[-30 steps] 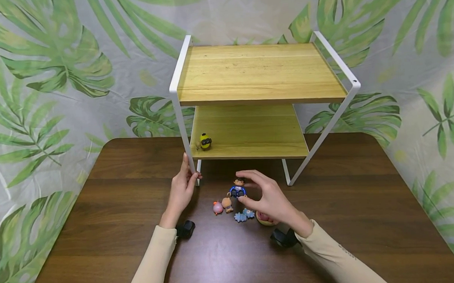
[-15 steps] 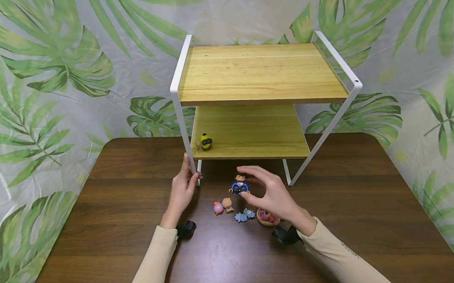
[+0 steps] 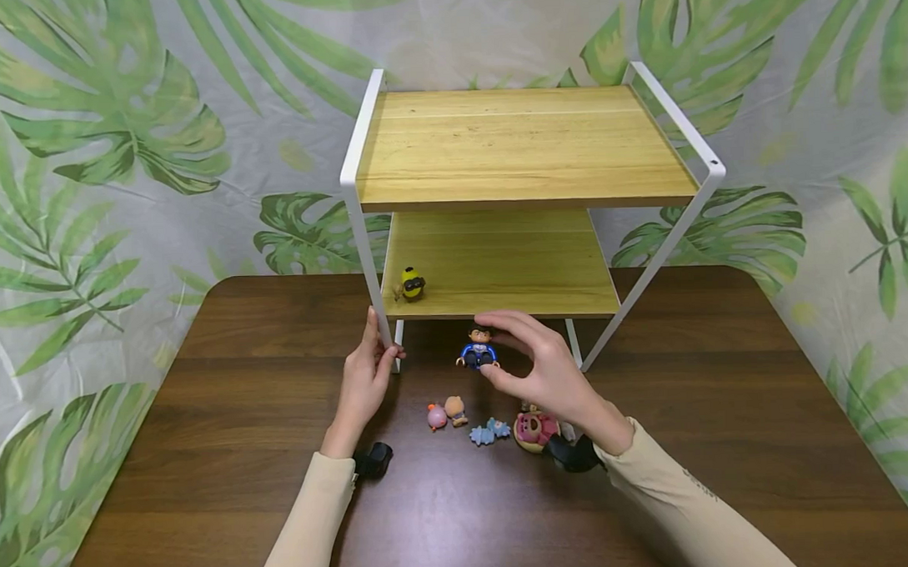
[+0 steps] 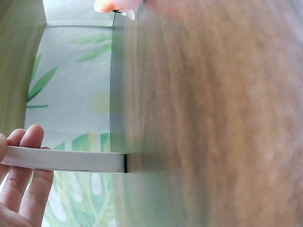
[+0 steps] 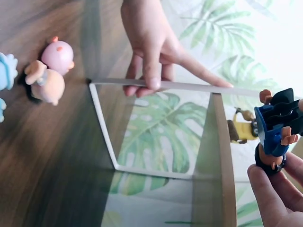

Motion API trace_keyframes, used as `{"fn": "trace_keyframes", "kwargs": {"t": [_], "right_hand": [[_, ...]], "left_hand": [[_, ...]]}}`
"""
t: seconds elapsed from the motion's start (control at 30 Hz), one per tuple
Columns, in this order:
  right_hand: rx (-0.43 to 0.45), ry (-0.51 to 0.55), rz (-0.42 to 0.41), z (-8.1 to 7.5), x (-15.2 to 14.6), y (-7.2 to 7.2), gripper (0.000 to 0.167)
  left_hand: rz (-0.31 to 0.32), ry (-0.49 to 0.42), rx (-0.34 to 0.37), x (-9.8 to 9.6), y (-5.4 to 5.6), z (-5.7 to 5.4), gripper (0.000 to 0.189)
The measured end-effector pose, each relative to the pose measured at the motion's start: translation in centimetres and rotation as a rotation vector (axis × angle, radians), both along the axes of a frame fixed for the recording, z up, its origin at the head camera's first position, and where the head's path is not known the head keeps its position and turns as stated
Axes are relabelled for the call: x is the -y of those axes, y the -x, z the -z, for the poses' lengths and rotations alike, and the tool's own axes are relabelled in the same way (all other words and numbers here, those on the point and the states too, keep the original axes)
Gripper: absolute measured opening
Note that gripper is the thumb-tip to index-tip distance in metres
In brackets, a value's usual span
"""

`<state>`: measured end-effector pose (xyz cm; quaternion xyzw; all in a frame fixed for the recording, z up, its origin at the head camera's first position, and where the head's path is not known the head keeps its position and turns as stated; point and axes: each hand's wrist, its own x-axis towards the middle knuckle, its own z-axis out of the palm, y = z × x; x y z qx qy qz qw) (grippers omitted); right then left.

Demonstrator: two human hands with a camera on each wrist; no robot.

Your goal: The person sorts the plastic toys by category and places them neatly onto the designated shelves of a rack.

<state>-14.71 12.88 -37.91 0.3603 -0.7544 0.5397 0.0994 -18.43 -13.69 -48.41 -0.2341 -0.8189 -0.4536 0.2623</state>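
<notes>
My right hand [image 3: 553, 378] pinches a small toy figure [image 3: 478, 352] in a blue suit with black hair, holding it between fingertips at the head and thumb at the legs. The figure hangs above the table, in front of the lower shelf's edge. In the right wrist view the blue figure [image 5: 273, 124] appears upside down at the right. My left hand [image 3: 362, 388] grips the front left leg of a two-tier shelf, thumb in front and index finger stretched along it. The white leg [image 4: 80, 160] crosses the fingers in the left wrist view.
On the lower shelf [image 3: 506, 269], a yellow figure with black goggles [image 3: 412, 285] stands at the left. Several toys lie on the table: a pink round one [image 3: 437, 417], a tan one [image 3: 454, 409], light blue ones [image 3: 489, 432] and a pink bear [image 3: 536, 429]. The upper shelf [image 3: 520, 143] overhangs the lower.
My right hand has lifted the blue-suited figure up from beside the other toys, toward the lower shelf. More of the pink bear now shows. The left hand has stayed on the leg.
</notes>
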Motion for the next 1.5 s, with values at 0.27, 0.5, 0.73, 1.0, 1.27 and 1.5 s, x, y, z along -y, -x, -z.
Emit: {"fn": "trace_keyframes", "kwargs": {"t": [0.27, 0.5, 0.73, 1.0, 1.27, 1.5], "right_hand": [[-0.019, 0.015, 0.006, -1.1, 0.3, 0.5, 0.051], [-0.012, 0.030, 0.006, -0.9, 0.3, 1.5, 0.050], [0.016, 0.030, 0.027, -1.2, 0.4, 2.2, 0.049], [0.050, 0.022, 0.051, -3.2, 1.2, 1.9, 0.047], [0.082, 0.013, 0.057, -4.6, 1.8, 2.0, 0.044], [0.077, 0.010, 0.064, -4.6, 2.2, 3.0, 0.045]], "left_hand": [[0.000, 0.000, -0.006, 0.0, 0.0, -0.1, 0.102], [-0.001, 0.002, -0.005, -0.1, -0.1, -0.2, 0.101], [0.007, -0.010, -0.011, -0.1, 0.0, -0.1, 0.100], [0.006, -0.007, -0.002, 0.0, 0.0, -0.1, 0.102], [0.008, -0.014, 0.003, -0.2, -0.2, -0.2, 0.100], [0.013, -0.025, 0.004, -0.1, -0.1, -0.1, 0.100]]}}
